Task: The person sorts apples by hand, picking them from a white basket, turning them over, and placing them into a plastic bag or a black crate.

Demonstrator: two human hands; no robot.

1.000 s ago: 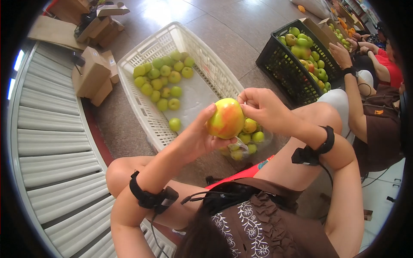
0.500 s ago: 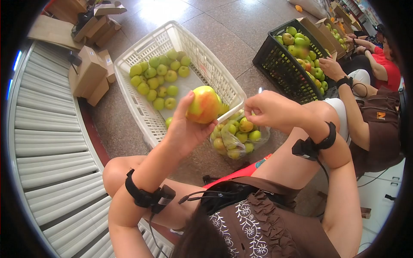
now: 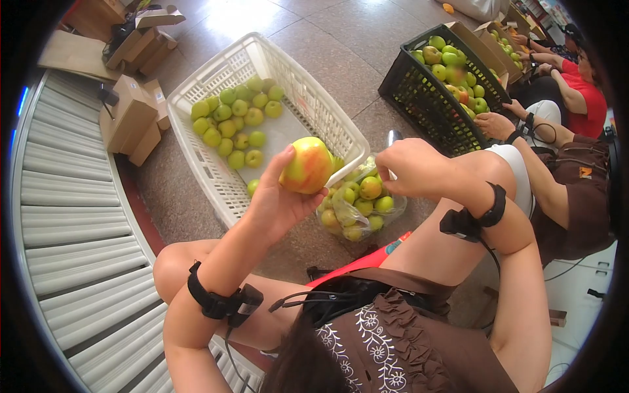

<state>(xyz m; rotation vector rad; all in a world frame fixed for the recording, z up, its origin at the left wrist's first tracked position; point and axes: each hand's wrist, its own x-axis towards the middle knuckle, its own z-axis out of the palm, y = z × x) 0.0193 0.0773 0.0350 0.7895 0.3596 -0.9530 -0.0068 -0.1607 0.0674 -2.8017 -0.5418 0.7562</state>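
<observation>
My left hand [image 3: 267, 209] is wrapped round a large yellow-green apple [image 3: 306, 165] with a red blush, held up over the near right corner of a white plastic crate [image 3: 190, 167]. Inside that crate lie many small green apples [image 3: 236, 118]. My right hand [image 3: 409, 167] is closed, fingers curled down, above a clear plastic bag [image 3: 362, 208] of green and reddish apples. A small shiny metallic piece [image 3: 393, 137] shows just beyond its knuckles; what these fingers hold I cannot tell.
A black crate [image 3: 419, 98] heaped with apples stands at the right, a co-worker's hand [image 3: 495, 126] at its edge. Cardboard boxes with apples stand behind it, near another person in red [image 3: 585, 98]. A roller conveyor [image 3: 85, 229] and cardboard boxes [image 3: 134, 118] line the left.
The view has shifted slightly. The shiny piece beyond my right hand shows more now. The co-worker's hand has moved down to the black crate's near edge. My left hand keeps its hold on the apple.
</observation>
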